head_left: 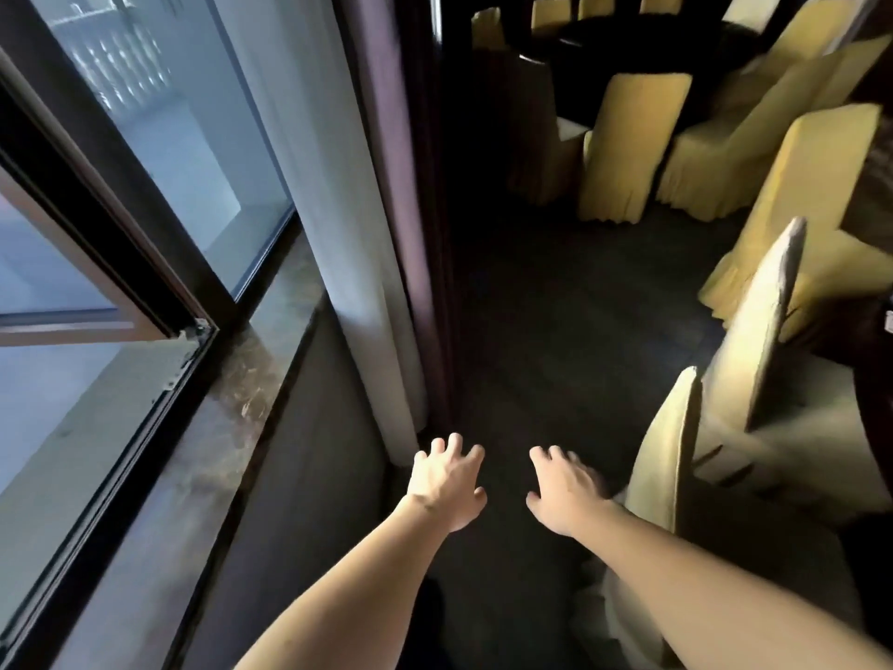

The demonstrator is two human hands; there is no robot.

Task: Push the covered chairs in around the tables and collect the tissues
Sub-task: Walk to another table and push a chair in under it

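Left hand: held out over the dark floor, fingers spread and slightly bent, gripping nothing.
Right hand: out alongside it, fingers apart and loose, also empty.
Nearest covered chair: just right of the right hand, its yellow back seen edge-on, standing upright; hand and cover look near but not touching.
Second chair: directly beyond the first, back also edge-on and leaning toward the right.
Table: only a dark curved edge shows at the right; both chairs' seats face it.
Key relation: the chair back's long axis runs up and down, its broad face turned toward the table edge, so a push would go rightward; the right hand is plainly the nearer 1.
Far chairs: several more around a second dark table at top, some angled away from it.
Tissues: none that I can make out.
Window: at left, with a stone sill and pale curtain.
Step, judged: between chairs, about to take the nearest back.
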